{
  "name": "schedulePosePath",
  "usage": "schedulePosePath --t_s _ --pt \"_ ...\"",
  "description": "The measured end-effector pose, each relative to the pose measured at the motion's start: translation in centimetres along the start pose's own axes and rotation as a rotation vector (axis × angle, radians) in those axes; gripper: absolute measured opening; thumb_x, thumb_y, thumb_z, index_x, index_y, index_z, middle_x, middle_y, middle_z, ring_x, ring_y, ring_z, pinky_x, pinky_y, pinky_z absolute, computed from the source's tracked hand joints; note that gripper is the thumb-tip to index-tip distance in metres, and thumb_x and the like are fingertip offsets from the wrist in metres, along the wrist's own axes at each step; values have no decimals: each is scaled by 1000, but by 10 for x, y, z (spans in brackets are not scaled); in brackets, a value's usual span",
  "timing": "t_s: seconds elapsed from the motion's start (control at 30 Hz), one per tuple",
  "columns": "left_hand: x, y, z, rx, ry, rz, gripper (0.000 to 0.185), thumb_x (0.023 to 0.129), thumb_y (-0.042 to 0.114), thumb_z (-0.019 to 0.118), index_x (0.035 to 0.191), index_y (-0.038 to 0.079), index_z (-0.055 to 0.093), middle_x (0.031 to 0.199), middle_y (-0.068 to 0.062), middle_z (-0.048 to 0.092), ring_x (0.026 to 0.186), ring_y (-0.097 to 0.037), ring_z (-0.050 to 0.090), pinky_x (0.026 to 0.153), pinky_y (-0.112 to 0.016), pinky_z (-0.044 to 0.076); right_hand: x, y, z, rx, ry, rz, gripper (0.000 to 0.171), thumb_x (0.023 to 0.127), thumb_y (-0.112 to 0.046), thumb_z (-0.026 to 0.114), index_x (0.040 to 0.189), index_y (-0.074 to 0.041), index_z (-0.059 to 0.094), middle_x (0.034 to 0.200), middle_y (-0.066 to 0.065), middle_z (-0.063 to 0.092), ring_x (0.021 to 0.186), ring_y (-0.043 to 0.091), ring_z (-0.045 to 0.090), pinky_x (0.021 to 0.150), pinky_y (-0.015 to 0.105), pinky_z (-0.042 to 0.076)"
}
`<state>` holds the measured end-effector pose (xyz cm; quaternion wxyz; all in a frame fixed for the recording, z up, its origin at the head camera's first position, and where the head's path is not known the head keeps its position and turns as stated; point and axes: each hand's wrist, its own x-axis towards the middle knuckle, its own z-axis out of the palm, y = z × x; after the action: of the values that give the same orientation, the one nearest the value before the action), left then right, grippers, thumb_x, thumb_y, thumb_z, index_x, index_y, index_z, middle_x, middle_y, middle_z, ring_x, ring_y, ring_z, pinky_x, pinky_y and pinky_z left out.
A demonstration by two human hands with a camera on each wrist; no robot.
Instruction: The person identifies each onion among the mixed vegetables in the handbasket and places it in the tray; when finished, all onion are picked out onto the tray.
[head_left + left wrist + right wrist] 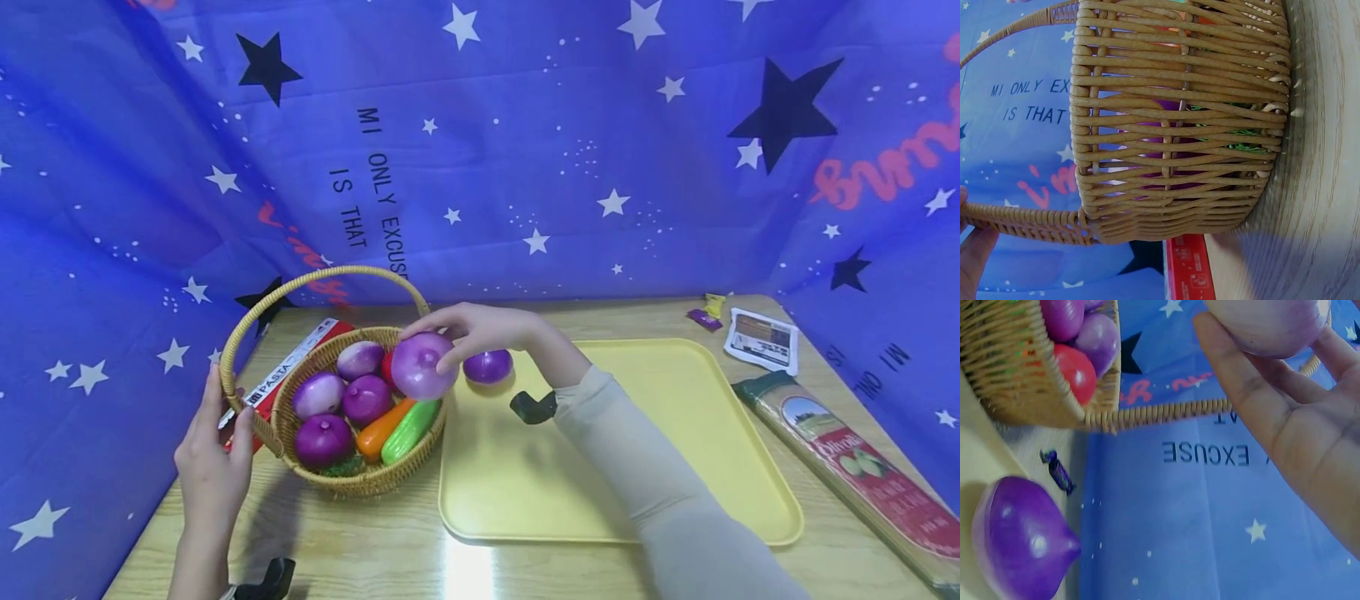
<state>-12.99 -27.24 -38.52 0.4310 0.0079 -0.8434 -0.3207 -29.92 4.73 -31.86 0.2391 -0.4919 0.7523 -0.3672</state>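
Note:
My left hand point(213, 458) pinches the left side of the handle point(330, 272) of a wicker basket point(367, 482). In my right hand point(491, 327) is a pale purple toy onion point(422, 368), held above the basket's right rim between fingers and thumb. Several purple onions point(324, 439) lie inside, with an orange carrot-like piece point(381, 429), a green cucumber-like vegetable point(409, 433) and a round red piece point(1079, 376). Just beyond my right hand, another purple onion point(489, 367) rests on the yellow tray point(675, 433). The left wrist view shows the basket's woven side point(1179, 125) on the table.
A red and white pasta box point(300, 358) lies behind the basket's left side. At the right are a pasta bag point(855, 467), a white packet point(762, 340) and small wrapped candies point(707, 317). Another dark-wrapped candy point(1058, 472) lies near the basket. A blue starry cloth point(525, 167) stands behind the table.

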Motion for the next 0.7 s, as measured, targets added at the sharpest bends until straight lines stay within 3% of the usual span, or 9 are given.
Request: schedulePosePath --t_s 0.13,0.3,0.7 --pt "0 1 0 -3 -3 -11 73 82 -12 61 144 19 39 112 -28 64 103 30 37 83 9 37 -14 4 -2 20 31 56 59 81 -28 70 137 -26 50 131 -4 57 115 16 55 100 35 50" --pt "0 1 0 1 1 -10 72 82 -12 61 144 17 40 113 -28 63 103 30 37 82 9 37 -33 14 -3 29 77 95 58 80 -31 70 135 -35 51 128 -7 58 115 15 55 98 35 51" --pt "-1 0 -1 -16 0 -18 74 83 -11 61 144 24 39 113 -27 64 103 29 38 82 9 38 -78 41 -10 130 210 177 56 82 -30 71 135 -34 50 131 -3 56 119 19 52 100 39 49"
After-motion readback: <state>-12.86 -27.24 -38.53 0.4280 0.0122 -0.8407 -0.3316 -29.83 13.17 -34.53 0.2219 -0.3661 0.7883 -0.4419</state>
